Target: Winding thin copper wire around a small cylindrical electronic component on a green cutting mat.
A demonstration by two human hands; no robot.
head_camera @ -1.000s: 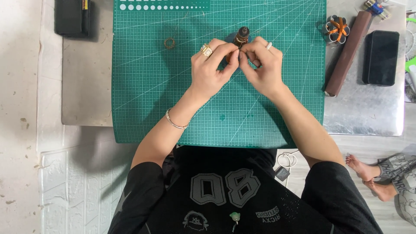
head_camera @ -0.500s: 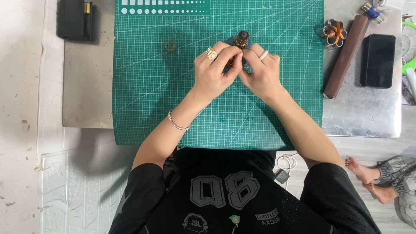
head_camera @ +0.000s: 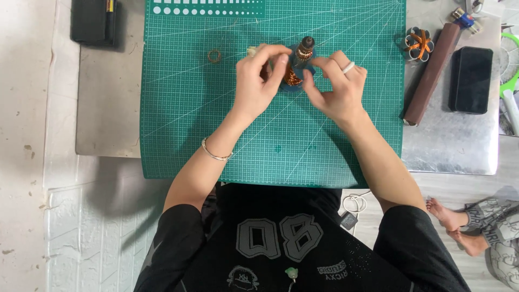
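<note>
A small motor armature (head_camera: 295, 69) with copper windings and a dark shaft stands on the green cutting mat (head_camera: 216, 124), near its far middle. My left hand (head_camera: 258, 84) curls around the armature's left side, fingertips on the windings. On the other side, the thumb and forefinger of my right hand (head_camera: 339, 89), which wears a white ring, pinch it near the top. A thin strand may run between the fingers, but it is too fine to tell.
A small copper ring (head_camera: 214, 55) lies on the mat left of my hands. On the metal tabletop (head_camera: 459, 146) to the right are a brown bar (head_camera: 431, 73), a black phone (head_camera: 472, 79) and a wound copper core (head_camera: 419, 43). A black case (head_camera: 94, 21) sits far left. Another person's bare feet (head_camera: 451, 221) are at the right.
My hands have parted slightly, and the armature's copper windings now show between them. Nothing else on the table has moved.
</note>
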